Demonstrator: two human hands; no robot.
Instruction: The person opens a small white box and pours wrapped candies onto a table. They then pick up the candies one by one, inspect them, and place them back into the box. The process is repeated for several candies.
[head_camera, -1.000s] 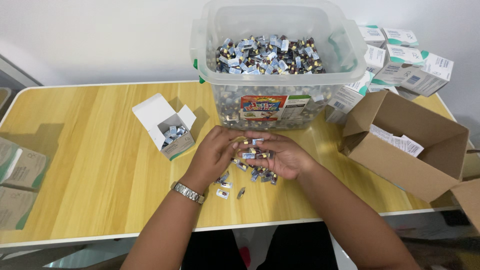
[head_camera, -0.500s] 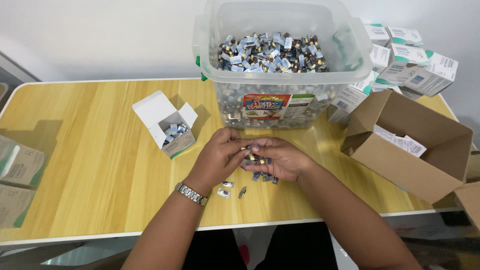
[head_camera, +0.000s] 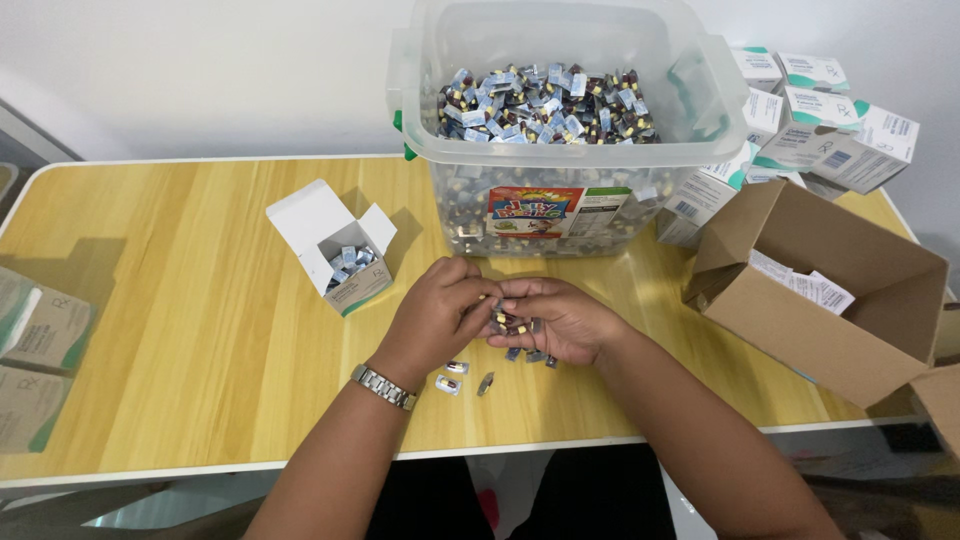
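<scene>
I see a smooth, light wood-grain table (head_camera: 180, 330) with a slight sheen, carrying a large clear glossy plastic tub (head_camera: 560, 130) of shiny foil-wrapped pieces (head_camera: 540, 100). Beside it stands a matt brown corrugated cardboard box (head_camera: 840, 320); the small white open carton (head_camera: 335, 250) looks like smooth paperboard, and the wristwatch band (head_camera: 383, 387) is polished metal.

L hand (head_camera: 437, 312) & R hand (head_camera: 560, 320) together, fingers curled
</scene>
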